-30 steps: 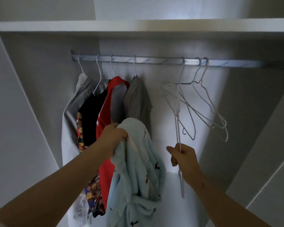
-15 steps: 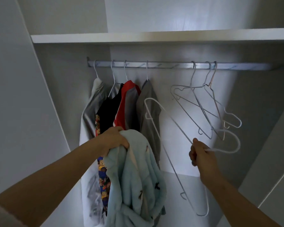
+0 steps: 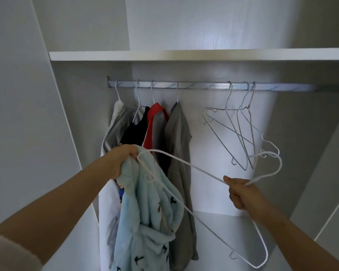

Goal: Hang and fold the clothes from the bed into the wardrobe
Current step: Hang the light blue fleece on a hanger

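The right grip [image 3: 241, 192] is closed round the neck of a white wire hanger [image 3: 204, 171]. Its far shoulder reaches across to the left grip [image 3: 123, 161], which is bunched on a pale blue fleece garment [image 3: 151, 212] hanging below it. The step would likely go best with the left grip spreading the collar so the shoulder slides inside. Above both grips, the wardrobe rail [image 3: 184, 87] shows a gap between the grey shirt [image 3: 178, 137] and the empty hangers [image 3: 226, 109], under a white shelf [image 3: 184, 55].

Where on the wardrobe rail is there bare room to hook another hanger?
Two bare stretches of the silver metal rail: between the grey hanging garment and the three empty wire hangers, and right of those hangers. The left end is crowded with four hung garments.
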{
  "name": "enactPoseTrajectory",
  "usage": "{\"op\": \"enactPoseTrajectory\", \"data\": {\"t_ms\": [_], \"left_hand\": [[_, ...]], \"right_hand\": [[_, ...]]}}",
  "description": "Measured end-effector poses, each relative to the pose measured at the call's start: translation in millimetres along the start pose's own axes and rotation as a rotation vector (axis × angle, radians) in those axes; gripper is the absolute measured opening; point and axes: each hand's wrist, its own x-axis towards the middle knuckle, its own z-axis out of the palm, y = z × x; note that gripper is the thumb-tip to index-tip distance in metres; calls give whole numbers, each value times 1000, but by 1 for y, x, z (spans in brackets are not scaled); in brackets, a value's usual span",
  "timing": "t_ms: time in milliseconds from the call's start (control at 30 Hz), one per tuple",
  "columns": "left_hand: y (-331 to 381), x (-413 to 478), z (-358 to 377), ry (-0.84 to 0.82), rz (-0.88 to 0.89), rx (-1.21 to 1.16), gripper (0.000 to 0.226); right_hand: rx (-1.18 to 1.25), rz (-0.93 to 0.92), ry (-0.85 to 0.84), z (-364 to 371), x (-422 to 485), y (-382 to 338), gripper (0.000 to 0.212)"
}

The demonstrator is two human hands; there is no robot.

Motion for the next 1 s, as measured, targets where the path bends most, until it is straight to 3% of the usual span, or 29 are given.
{"op": "enactPoseTrajectory", "data": {"t_ms": [133, 300, 433, 600, 700, 800, 900, 1000], "left_hand": [[-4, 13, 5, 121, 191, 74, 29], [-14, 6, 24, 282, 512, 469, 17], [-24, -15, 51, 148, 735, 633, 19], [-31, -48, 83, -125, 840, 382, 15], [-23, -56, 92, -177, 847, 316, 14], [-14, -54, 81, -19, 986, 621, 20], [-13, -45, 72, 276, 1388, 1038, 37], [-11, -39, 70, 237, 1530, 1128, 43]], "right_hand": [[-95, 34, 17, 8, -4, -8, 51], [-173, 108, -42, 23, -10, -19, 49], [-170, 149, -99, 36, -14, -28, 46], [51, 123, -128, 62, -18, -25, 51], [147, 56, -66, 72, -17, -27, 59], [140, -37, 34, 64, -11, -35, 50], [3, -179, 64, 54, -5, -43, 48], [-45, -255, 50, 51, -1, -53, 50]]}}
